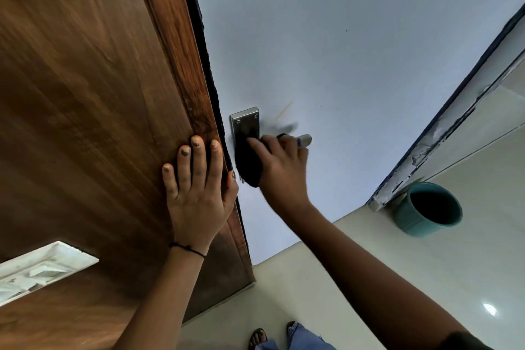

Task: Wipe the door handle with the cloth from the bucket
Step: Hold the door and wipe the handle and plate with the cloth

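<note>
**A:** Starting nearest me. Feet in sandals [258,337] on the pale floor [369,278], directly below the door handle. What's the left hand doing?

**B:** Left hand [196,193] lies flat on the wooden door [85,94], just left of the handle's plate, fingers spread and thumb hooked round the door's edge. Its grip is splayed open and holds nothing. I read it as bracing the door.

**A:** And the right?

**B:** Right hand [279,167] is at the handle itself. Its grip is closed round a dark cloth [250,163], which is bunched and pressed against the lower half of the metal plate [244,122]. The door handle [304,140] sticks out to the right past the fingers; only its pale tip shows. Some blur round the hand, so finger detail is uncertain.

**A:** Step in hand, then?

**B:** My judgement: wiping is under way. Cloth is out of the bucket and touching the hardware, mostly the plate and the lever's root.

**A:** Next move?

**B:** I'd say carry the cloth rightward along the lever to that bare tip, wrapping round it, with the left hand bracing so the door doesn't swing.

**A:** Farther out?

**B:** Teal bucket [429,209] on the floor, well right of the handle and lower, beside a scuffed frame [426,148]. Can't see its contents.
</note>
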### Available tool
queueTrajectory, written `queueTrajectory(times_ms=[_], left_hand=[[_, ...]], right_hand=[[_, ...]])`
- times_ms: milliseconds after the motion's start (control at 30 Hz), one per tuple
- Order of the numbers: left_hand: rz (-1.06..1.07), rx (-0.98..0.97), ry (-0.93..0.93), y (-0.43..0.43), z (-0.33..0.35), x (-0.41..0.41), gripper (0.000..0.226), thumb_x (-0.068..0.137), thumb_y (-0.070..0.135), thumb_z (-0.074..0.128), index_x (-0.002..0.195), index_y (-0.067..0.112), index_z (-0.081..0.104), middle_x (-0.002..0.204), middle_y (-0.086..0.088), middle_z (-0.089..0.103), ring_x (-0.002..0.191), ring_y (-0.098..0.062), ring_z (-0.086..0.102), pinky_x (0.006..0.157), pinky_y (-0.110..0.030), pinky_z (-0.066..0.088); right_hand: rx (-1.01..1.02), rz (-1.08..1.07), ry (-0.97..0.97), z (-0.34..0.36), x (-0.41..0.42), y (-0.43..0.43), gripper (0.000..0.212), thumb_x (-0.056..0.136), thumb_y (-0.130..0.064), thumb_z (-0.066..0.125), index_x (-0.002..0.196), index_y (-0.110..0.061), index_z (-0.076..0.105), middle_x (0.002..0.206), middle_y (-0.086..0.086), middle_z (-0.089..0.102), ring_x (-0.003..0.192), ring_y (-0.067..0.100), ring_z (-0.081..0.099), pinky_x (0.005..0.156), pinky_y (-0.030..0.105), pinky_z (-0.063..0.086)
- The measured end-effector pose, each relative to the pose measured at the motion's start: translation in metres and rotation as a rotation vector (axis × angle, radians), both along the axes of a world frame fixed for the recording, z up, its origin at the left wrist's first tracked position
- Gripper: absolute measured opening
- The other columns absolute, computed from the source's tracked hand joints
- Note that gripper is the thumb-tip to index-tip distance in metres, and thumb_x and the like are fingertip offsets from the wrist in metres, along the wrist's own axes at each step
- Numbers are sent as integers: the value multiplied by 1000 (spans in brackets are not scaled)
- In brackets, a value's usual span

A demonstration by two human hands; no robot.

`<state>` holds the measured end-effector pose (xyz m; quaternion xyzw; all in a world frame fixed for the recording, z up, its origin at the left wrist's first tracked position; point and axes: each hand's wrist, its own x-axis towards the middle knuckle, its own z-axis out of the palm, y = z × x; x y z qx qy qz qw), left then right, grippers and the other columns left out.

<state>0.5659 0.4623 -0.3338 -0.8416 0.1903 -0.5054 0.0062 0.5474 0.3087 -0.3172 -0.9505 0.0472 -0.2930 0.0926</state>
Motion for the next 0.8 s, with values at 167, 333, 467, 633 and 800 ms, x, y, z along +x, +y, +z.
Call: queueTrajectory(times_ms=[167, 333, 467, 633, 800], left_hand=[[2, 15, 1, 1, 0, 0, 76, 95, 42, 42, 154, 13, 2, 160, -7, -16, 148, -21, -15, 120, -40, -11], [13, 19, -1, 1, 0, 0, 78, 95, 43, 42, 154, 13, 1, 160, -7, -18, 148, -21, -16, 120, -39, -11], [24, 24, 8, 1, 1, 0, 79, 94, 44, 44, 154, 14, 0, 160, -7, -18, 148, -20, -17, 120, -40, -11], [12, -5, 43, -2, 3, -3, 82, 92, 40, 49, 154, 15, 0, 160, -5, -18, 148, -20, -17, 119, -40, -11], [-83, -322, 177, -45, 16, -19, 88, 86, 27, 54, 153, 16, -3, 150, -26, 8, 147, -29, -11, 119, -39, -12]], right_hand=[[-133, 10, -19, -5, 2, -5, 42, 80, -20, 51, 121, -21, 58, 111, 2, 66, 104, 31, 53, 78, 39, 34], [-161, -118, -76, -12, 14, -57, 25, 77, -23, 66, 102, -23, 63, 95, -4, 67, 94, 26, 47, 71, 36, 29], [-111, -192, 12, -17, 20, -94, 23, 78, -31, 67, 98, -22, 62, 87, -3, 67, 85, 31, 55, 67, 35, 30], [257, -300, 175, -21, 10, -132, 22, 88, -20, 51, 108, -15, 59, 98, 7, 66, 100, 35, 47, 77, 39, 30], [861, -417, 138, -18, -27, -151, 46, 79, -3, 40, 115, -27, 56, 97, 4, 51, 94, 35, 50, 88, 42, 45]])
